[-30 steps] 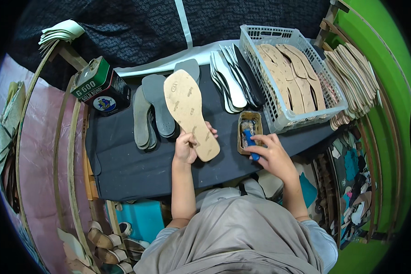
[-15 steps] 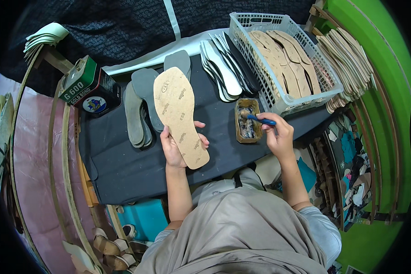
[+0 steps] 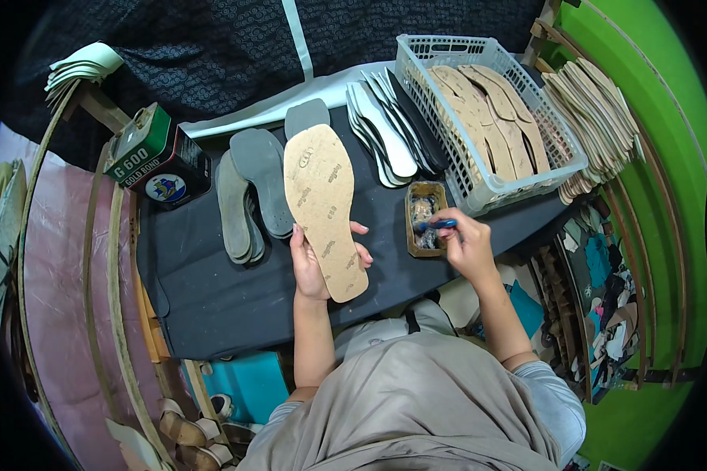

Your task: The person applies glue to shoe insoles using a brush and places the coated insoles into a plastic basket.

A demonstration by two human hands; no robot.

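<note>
My left hand [image 3: 309, 263] is closed around the edges of a tan insole board [image 3: 323, 208], held tilted above the dark cloth with its printed face up. In my right hand [image 3: 469, 247] is a brush with a blue handle [image 3: 443, 224], gripped between thumb and fingers. Its tip points into a small stained rectangular tub [image 3: 418, 250] with crusted, dark contents. Grey soles lie left of the insole board: a loose grey sole [image 3: 258, 169] and a stack of grey soles [image 3: 234, 208]. Another grey sole [image 3: 306, 115] shows partly behind the board.
A white plastic crate [image 3: 518, 182] holds several tan insoles. White insoles [image 3: 385, 145] and dark ones fan out beside it. A green and black metal can [image 3: 161, 161] stands at the left. More insoles [image 3: 593, 118] are stacked on the right rack.
My left hand and the insole board have shifted slightly right and down in the picture. The brush has moved toward the near part of the tub.
</note>
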